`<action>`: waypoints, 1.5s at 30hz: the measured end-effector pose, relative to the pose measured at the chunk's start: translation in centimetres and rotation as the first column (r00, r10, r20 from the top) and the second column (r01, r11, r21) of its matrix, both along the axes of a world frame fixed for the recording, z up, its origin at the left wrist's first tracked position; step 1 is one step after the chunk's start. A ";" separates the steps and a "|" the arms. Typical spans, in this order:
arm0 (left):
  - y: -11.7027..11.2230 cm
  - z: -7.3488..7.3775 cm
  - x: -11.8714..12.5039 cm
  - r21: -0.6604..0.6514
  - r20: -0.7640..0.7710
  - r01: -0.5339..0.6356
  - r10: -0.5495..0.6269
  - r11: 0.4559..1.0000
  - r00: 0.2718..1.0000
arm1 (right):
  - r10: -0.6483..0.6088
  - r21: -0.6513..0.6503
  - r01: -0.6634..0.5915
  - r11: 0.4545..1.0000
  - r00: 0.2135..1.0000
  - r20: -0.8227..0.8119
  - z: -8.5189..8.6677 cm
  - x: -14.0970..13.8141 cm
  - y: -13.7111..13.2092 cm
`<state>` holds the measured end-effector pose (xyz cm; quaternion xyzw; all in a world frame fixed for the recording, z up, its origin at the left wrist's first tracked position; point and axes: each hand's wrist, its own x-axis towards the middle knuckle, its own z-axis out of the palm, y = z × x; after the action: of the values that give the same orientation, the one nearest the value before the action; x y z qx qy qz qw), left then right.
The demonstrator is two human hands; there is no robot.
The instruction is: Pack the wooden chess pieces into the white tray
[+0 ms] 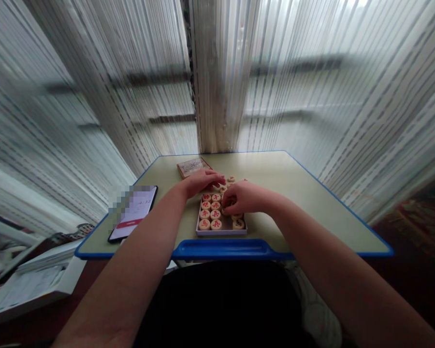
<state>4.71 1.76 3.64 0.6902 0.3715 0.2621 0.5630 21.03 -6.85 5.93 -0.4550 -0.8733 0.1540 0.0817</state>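
Observation:
A shallow white box [222, 232] lies on the table near its front edge, holding round wooden Chinese chess pieces. Red-marked pieces [215, 213] fill two columns at its left, and a black-marked piece [238, 224] sits in the lower right corner. My right hand [244, 195] is over the box's right side, thumb and fingers closed around a Chinese chess piece [229, 201] that is mostly hidden. Just beyond the box, my left hand [204, 180] reaches with fingers stretched out beside loose pieces [231, 179], partly covering that area.
Behind my left hand lies a box lid [193, 166]. A phone [136, 211] rests at the table's left side. The pale table [290, 193] has a blue rim and a blue front tray [223, 248]. Striped curtains [221, 72] hang behind it.

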 end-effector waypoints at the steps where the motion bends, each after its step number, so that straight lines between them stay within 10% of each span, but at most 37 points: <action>1: 0.0 0.0 0.0 -0.001 0.001 0.001 -0.001 1.000 1.000 | -0.004 0.001 0.004 1.000 1.000 0.006 0.0 0.0 0.0; 38: 0.7 -0.5 0.0 0.054 -0.030 0.004 -0.002 0.999 1.000 | -0.032 0.155 0.014 0.988 0.992 0.118 0.6 -0.4 -0.8; 45: 0.6 -0.5 -0.1 0.052 -0.006 0.006 -0.005 0.999 1.000 | 0.031 0.023 -0.032 0.999 0.999 0.038 0.9 0.0 -0.8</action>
<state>4.63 2.36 3.10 0.7065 0.3644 0.2680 0.5443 20.98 -7.61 6.82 -0.4430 -0.8834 0.1365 0.0683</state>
